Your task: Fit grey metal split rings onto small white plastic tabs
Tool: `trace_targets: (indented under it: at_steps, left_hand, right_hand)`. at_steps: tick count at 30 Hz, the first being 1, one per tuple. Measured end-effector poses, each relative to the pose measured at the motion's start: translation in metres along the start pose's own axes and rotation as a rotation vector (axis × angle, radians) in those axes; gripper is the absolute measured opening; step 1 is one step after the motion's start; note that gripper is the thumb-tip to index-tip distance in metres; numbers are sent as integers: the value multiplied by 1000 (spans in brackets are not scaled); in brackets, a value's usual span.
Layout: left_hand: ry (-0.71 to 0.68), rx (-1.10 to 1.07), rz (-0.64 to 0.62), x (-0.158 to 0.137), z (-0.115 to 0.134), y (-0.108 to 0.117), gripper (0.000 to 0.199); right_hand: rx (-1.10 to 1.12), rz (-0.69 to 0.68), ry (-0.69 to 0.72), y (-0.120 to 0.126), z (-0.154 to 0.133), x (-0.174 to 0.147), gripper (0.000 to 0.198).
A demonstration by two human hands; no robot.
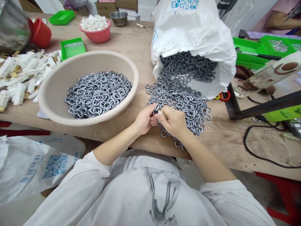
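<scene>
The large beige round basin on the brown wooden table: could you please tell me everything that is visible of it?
The large beige round basin looks like smooth plastic, with a rounded rim and sloping walls. It stands upright on the brown wooden table, near the front edge, left of the person's bare left hand, which does not touch it. Loose, shiny dark grey rings are heaped inside, leaving the upper walls bare. Its underside is hidden.

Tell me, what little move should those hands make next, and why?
Perhaps the right hand should press gently on the small dark piece, steadied by the left hand, before reaching for the loose rings: both hands' fingertips meet at that piece. Whatever else they grip is too small to tell.
</scene>
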State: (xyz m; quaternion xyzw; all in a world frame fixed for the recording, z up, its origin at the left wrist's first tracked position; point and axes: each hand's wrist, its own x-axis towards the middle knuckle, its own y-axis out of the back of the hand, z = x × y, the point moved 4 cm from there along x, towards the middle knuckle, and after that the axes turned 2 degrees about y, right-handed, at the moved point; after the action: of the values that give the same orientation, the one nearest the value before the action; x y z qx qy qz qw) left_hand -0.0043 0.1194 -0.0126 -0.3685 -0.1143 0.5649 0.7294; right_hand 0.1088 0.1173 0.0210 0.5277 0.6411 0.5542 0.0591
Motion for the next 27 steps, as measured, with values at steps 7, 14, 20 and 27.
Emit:
trace_targets:
  at_steps: [7,14,20,27]
  left_hand:
    - [77,-34,-43,2,3,-4,44]
    - [-22,-2,-1,3,13,2,33]
    - [-102,4,62,7,25,17,21]
    - [33,25,131,12,13,18,15]
  right_hand:
    - [44,53,-260,1,22,5,50]
    - [-71,-29,-510,11,60,11,46]
    - [-284,-327,-460,-11,53,11,26]
    - [331,-127,-517,-9,59,9,25]
